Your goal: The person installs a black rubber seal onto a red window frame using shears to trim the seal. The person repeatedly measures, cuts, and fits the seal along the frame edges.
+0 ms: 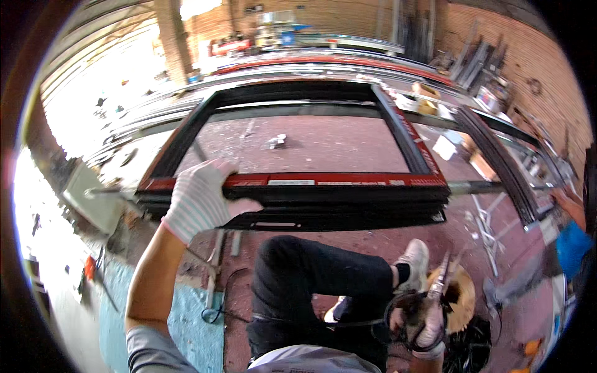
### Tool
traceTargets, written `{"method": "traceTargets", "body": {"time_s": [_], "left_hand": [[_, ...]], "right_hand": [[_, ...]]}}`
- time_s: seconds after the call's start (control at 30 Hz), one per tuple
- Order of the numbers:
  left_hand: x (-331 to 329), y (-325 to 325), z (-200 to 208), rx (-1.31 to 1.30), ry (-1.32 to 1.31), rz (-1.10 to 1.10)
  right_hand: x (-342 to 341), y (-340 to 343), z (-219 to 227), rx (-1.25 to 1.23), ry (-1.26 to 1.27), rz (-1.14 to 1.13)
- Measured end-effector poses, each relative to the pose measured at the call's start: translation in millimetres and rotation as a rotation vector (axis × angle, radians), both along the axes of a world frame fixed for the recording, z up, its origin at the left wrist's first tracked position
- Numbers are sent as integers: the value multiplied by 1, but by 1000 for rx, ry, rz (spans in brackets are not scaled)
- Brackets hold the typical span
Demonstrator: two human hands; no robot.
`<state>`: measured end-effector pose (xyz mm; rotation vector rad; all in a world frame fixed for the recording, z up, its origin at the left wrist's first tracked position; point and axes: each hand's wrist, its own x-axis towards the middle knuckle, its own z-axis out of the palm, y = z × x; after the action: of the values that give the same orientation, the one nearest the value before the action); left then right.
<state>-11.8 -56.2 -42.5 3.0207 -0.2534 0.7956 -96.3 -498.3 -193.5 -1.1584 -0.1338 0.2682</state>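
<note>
A stack of black rectangular window frames (348,208) lies before me, the top one faced with red film strips. My left hand (200,199), in a white striped glove, grips the near bar at its left part, fingers over the top and thumb stretched along the front. Low on the right, beside my knee, my gloved right hand (429,329) is closed round a pointed metal hand tool (439,276). Motion blur hides whether that tool is scissors or pliers. A thin black strip (348,323) loops near this hand and runs across my lap.
More dark frame bars (500,165) lie at the right, near another person's hand (569,205). A round wooden piece (461,298) and a black coiled heap (469,348) are low right. Long metal profiles (336,62) lie behind. A blue mat (186,323) covers the floor at left.
</note>
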Motion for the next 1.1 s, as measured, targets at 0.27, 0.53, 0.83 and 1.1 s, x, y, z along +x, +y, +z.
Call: {"method": "traceTargets", "body": {"time_s": [0.27,0.53,0.83,1.1], "left_hand": [[0,-86,-1,-63,-31,38],[22,-101,-37,-125,-324,-153],[-85,-88,-148,-580,-55,-741],[-130,-121,-268,-358,804,-509]], "right_hand": [[-16,-14,-56,-12,-8,16],[-17,23,-79,-377,70,69],[-12,78,-117,-881,-224,298],[1,76,-102,-745,-95,389]]}}
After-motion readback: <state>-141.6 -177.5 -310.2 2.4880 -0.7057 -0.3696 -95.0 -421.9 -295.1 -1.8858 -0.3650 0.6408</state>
